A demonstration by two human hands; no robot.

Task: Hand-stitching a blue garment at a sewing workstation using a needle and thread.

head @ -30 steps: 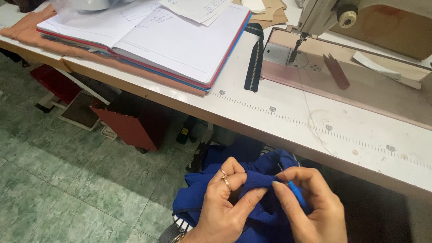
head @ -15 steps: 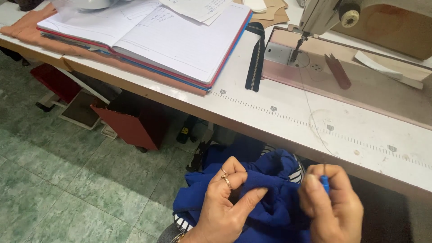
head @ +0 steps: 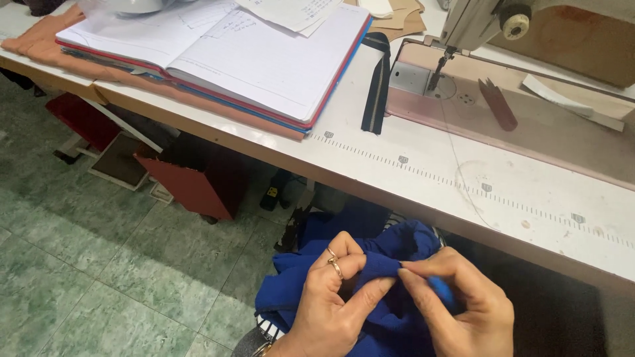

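Far above our fingers we see the big white table [head: 423, 149]. It runs across the whole picture, and a row of ruler marks goes along its front edge. Under it, to the left of our fingers, lies the green tile floor [head: 99, 264].

On the table, up and to the right of our fingers, stands the sewing machine [head: 529, 79] on its pink base. A thin thread hangs down from it over the table. Up and to the left of our fingers lies an open book [head: 218, 53] with loose papers on top. It rests on some orange cloth [head: 40, 43]. Between the book and the machine lies a black zipper [head: 377, 82].

Below the table, to the left of our fingers, we see a red box [head: 192, 178].

The blue cloth [head: 370, 271] sits low in our lap, right under our fingers and in front of the table edge. It is bunched up in folds.

Our left hand [head: 337, 304] pinches a fold of the blue cloth between the thumb and the first fingers. A ring [head: 335, 264] is on one finger. Our right hand [head: 463, 311] is curled tight and pinches the same fold just beside the left fingertips. The tips of both hands almost touch. Something small and blue [head: 440, 291] shows inside the right hand, but we cannot tell what it is.
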